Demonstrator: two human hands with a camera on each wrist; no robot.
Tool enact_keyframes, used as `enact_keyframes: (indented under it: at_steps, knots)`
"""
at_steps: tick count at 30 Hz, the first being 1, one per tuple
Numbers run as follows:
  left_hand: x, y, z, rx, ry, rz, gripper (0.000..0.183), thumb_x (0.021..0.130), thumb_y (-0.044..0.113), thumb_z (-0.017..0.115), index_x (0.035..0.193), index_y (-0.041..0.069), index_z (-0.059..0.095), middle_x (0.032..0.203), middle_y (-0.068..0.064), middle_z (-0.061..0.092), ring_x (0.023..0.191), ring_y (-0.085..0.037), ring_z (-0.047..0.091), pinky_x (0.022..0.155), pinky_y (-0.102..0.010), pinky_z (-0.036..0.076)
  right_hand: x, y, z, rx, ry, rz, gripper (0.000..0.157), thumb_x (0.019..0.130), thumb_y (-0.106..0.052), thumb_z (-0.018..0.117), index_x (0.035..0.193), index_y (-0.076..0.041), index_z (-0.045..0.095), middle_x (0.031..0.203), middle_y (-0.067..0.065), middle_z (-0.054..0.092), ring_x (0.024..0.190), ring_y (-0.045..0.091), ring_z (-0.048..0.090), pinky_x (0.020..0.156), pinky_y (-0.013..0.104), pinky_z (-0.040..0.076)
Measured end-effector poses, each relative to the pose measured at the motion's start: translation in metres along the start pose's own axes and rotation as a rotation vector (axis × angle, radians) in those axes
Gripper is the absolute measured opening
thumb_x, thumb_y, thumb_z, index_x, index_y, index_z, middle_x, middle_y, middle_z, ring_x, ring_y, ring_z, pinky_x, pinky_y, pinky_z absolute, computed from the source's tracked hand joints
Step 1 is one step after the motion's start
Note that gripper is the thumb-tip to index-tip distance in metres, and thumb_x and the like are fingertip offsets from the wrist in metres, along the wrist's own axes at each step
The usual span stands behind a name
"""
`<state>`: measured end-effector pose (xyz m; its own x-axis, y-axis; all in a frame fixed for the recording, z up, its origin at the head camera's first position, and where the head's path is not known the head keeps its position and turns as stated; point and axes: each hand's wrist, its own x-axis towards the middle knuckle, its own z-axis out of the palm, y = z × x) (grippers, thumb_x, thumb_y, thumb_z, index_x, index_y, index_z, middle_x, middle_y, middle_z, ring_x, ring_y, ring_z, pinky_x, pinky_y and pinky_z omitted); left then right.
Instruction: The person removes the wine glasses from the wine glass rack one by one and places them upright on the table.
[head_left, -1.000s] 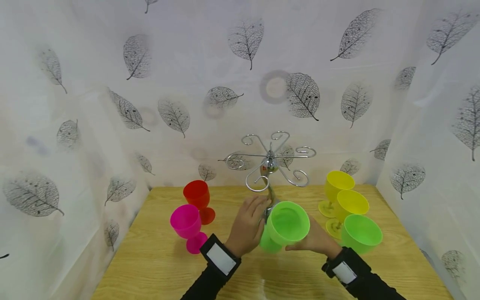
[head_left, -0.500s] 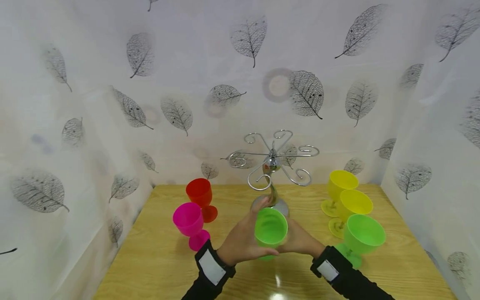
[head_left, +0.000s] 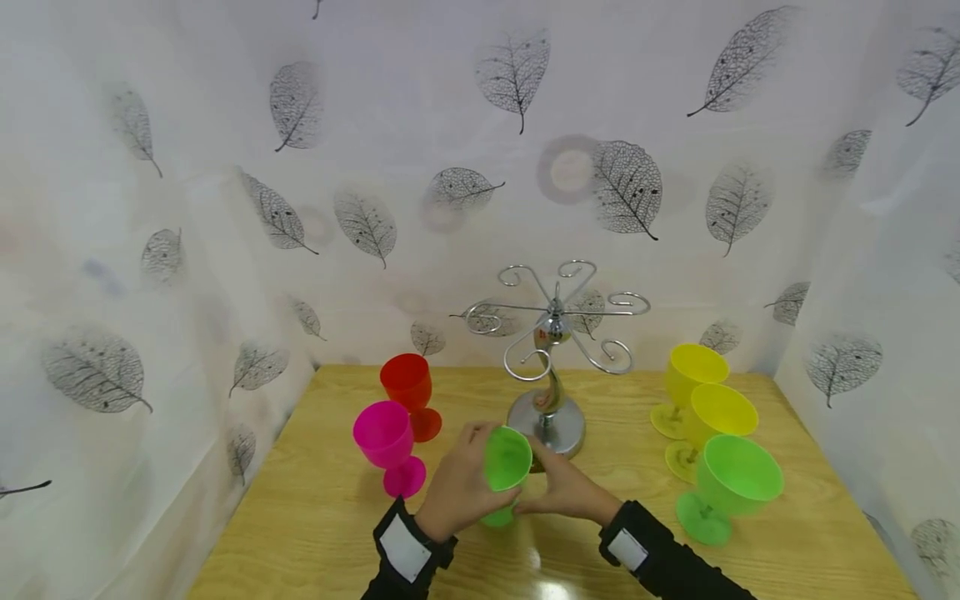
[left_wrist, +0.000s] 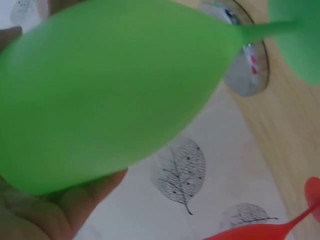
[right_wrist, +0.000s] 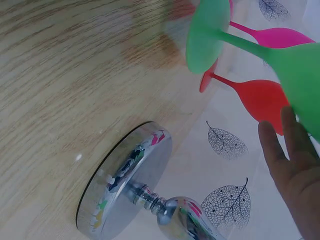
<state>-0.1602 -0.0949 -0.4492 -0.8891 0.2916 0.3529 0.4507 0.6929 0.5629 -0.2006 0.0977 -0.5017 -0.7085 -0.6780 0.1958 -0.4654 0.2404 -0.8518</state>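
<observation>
My left hand (head_left: 459, 492) grips a green plastic goblet (head_left: 507, 460) by its bowl, in front of the metal stand. Its bowl (left_wrist: 115, 95) fills much of the left wrist view, with the left fingers (left_wrist: 92, 197) wrapped along its side. At the goblet's right side is my right hand (head_left: 573, 492), its fingers spread and the fingertips right at the bowl. Straight right fingers (right_wrist: 295, 137) overlap the green bowl in the right wrist view. The goblet's round foot (right_wrist: 207, 37) shows below its thin stem there, close over the wooden table (head_left: 300, 525).
A chrome stand (head_left: 557, 315) with curled arms rises from a round base (head_left: 547, 425) behind my hands. To the left are a magenta goblet (head_left: 384, 435) and a red goblet (head_left: 407, 381). Two yellow goblets (head_left: 697, 371) and another green goblet (head_left: 739, 475) stand at the right.
The green goblet has moved left from in front of the stand. My left hand has come round its bowl, while the right hand, which held it earlier, has loosened its fingers.
</observation>
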Motion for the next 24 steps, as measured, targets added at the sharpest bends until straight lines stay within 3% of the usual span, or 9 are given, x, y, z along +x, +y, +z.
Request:
enact_keyframes:
  at_steps: [8, 13, 19, 22, 24]
  knots:
    - [0.015, -0.026, 0.013, 0.094, 0.157, -0.205, 0.070, 0.067, 0.031, 0.082, 0.124, 0.004, 0.051, 0.112, -0.014, 0.053, 0.084, -0.022, 0.060, 0.067, -0.033, 0.058, 0.002, -0.001, 0.003, 0.039, 0.057, 0.009, 0.094, 0.080, -0.019, 0.074, 0.150, -0.018, 0.013, 0.145, 0.021, 0.036, 0.122, 0.038, 0.051, 0.096, 0.051, 0.048]
    - [0.041, -0.037, 0.021, 0.093, 0.230, -0.326, 0.073, 0.069, 0.034, 0.080, 0.127, 0.001, 0.049, 0.117, -0.019, 0.052, 0.087, -0.029, 0.061, 0.072, -0.041, 0.057, -0.002, 0.002, 0.001, 0.037, 0.076, -0.002, 0.089, 0.082, -0.018, 0.072, 0.149, -0.014, 0.014, 0.144, 0.024, 0.038, 0.118, 0.038, 0.054, 0.094, 0.050, 0.049]
    - [0.085, -0.057, 0.034, 0.024, 0.320, -0.412, 0.078, 0.072, 0.030, 0.079, 0.133, -0.003, 0.042, 0.127, -0.023, 0.045, 0.108, -0.037, 0.055, 0.091, -0.046, 0.051, -0.007, 0.009, -0.001, 0.081, 0.078, -0.003, 0.082, 0.085, -0.014, 0.068, 0.148, -0.005, 0.016, 0.139, 0.028, 0.040, 0.113, 0.040, 0.056, 0.091, 0.052, 0.050]
    - [0.103, -0.071, 0.038, 0.017, 0.368, -0.445, 0.084, 0.075, 0.028, 0.078, 0.139, -0.004, 0.035, 0.137, -0.025, 0.039, 0.126, -0.041, 0.043, 0.104, -0.048, 0.042, -0.008, 0.009, 0.000, 0.108, 0.071, -0.008, 0.081, 0.086, -0.015, 0.067, 0.147, -0.003, 0.016, 0.138, 0.030, 0.040, 0.111, 0.041, 0.056, 0.091, 0.051, 0.051]
    - [0.111, -0.078, 0.039, 0.073, 0.396, -0.446, 0.086, 0.077, 0.030, 0.077, 0.142, -0.004, 0.032, 0.143, -0.027, 0.033, 0.135, -0.043, 0.032, 0.110, -0.050, 0.035, -0.009, 0.009, 0.000, 0.115, 0.067, -0.003, 0.081, 0.087, -0.017, 0.067, 0.148, -0.003, 0.016, 0.139, 0.029, 0.041, 0.112, 0.041, 0.057, 0.091, 0.048, 0.051]
